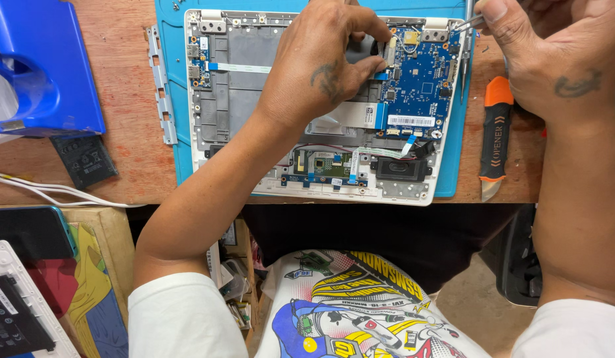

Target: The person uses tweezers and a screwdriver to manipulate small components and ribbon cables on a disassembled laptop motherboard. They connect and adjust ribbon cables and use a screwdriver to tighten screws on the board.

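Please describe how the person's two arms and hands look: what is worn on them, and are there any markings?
Both arms are bare below short white sleeves. The left hand has a dark tattoo on its back, and the right hand has a similar dark tattoo near the wrist. No gloves, rings or watch are visible.

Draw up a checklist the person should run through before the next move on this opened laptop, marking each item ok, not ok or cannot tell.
1. Laptop chassis lies flat on the blue mat: ok.
2. Left hand steadies the part beside the blue circuit board: ok.
3. Right hand has a firm pinch on the thin metal tool: ok.
4. Tool tip is seated where intended: cannot tell, the tip is too small to see.
5. Orange-handled pry tool lies clear of the board: ok.
6. Loose metal bracket is off the chassis: ok.
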